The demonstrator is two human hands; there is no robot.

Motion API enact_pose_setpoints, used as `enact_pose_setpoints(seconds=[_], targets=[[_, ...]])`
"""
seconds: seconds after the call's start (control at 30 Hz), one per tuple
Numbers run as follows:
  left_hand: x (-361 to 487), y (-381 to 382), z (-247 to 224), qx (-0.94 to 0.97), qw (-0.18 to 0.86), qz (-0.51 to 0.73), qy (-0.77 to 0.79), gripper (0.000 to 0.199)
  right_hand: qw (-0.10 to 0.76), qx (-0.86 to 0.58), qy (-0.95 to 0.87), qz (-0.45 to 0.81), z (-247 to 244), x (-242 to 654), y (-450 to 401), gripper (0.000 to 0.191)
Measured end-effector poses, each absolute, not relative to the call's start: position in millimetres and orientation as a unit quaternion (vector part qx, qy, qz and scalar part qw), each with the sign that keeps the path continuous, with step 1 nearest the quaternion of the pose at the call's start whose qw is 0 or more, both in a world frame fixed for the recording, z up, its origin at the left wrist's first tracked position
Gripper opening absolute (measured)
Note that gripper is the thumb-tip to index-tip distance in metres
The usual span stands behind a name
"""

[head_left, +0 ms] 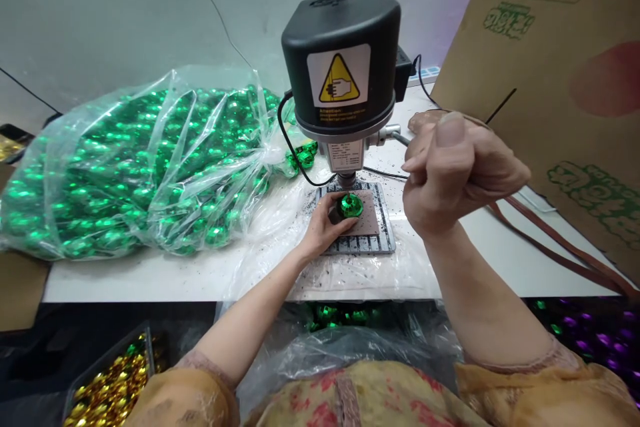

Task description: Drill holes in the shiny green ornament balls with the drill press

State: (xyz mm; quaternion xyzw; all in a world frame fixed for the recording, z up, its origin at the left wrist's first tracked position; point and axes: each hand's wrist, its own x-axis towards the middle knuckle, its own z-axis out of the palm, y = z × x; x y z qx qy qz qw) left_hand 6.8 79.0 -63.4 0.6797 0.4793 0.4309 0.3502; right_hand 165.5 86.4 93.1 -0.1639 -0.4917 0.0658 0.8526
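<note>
Below the chuck of a black drill press (345,53), my left hand (325,223) grips a shiny green faceted ball (351,205) between thumb and fingers. The ball rests on a small brown board (370,220) over the slotted metal base (386,240). To the right of the press head, my right hand (450,170) is closed in a fist, raised by the thin metal lever (400,138) that runs toward it. The fingers hide whatever lies inside the fist.
A big clear bag of green balls (150,167) lies on the white table (150,283) at the left. A tall cardboard box (565,100) stands at the right. Gold beads (113,387) fill a bin at lower left; purple beads (600,340) are at lower right. Dark shavings surround the base.
</note>
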Motion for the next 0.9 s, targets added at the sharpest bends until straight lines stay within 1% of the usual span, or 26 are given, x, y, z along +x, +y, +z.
enact_pose_setpoints(seconds=[0.23,0.37,0.47,0.77,0.9], targets=[[6.6,79.5,-63.6,0.675,0.360,0.437,0.473,0.057,0.839,-0.178,-0.513,0.024,79.0,170.3,85.8,0.042],[7.8,78.2,-60.8,0.674,0.362,0.440,0.470,0.057,0.847,-0.150,-0.511,0.006,75.8,168.8,89.5,0.041],[8.7,77.5,-59.9,0.672,0.364,0.442,0.469,0.056,0.855,-0.128,-0.503,-0.008,73.6,167.5,93.2,0.044],[7.5,80.0,-65.1,0.674,0.363,0.447,0.463,0.057,0.854,-0.112,-0.506,-0.045,65.2,170.3,99.2,0.049],[7.8,80.0,-67.0,0.670,0.366,0.447,0.466,0.058,0.845,-0.105,-0.521,-0.060,57.0,174.0,104.2,0.046]])
